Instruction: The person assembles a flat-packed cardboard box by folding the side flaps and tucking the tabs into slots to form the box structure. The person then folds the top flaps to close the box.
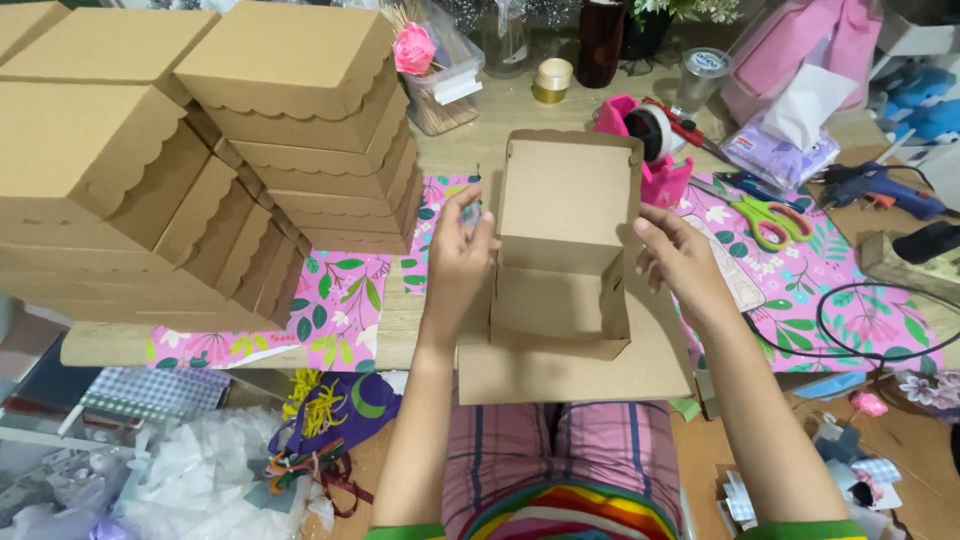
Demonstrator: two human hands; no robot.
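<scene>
A brown cardboard box [560, 290] sits in the middle, right at the near edge of the surface [470, 135]. Its lid stands straight up at the back, and the lid has a wavy edge on top. The box is open, and it rests on a flat sheet of brown cardboard [570, 375] that sticks out over the person's lap.

The box is between the two hands. The left hand [458, 255] is on the left side of the box, touching the side of the lid, with fingers bent and pinching its edge. The right hand [680, 255] is on the right side, with fingertips on the lid's other edge. Both hands hold the lid up.

To the left are tall piles of finished brown boxes [200, 150]. Behind the box is a pink tape holder [645, 140]. To the right lie green scissors [770, 220] on pink flowery paper [850, 290], and a blue glue gun [880, 185] farther right.
</scene>
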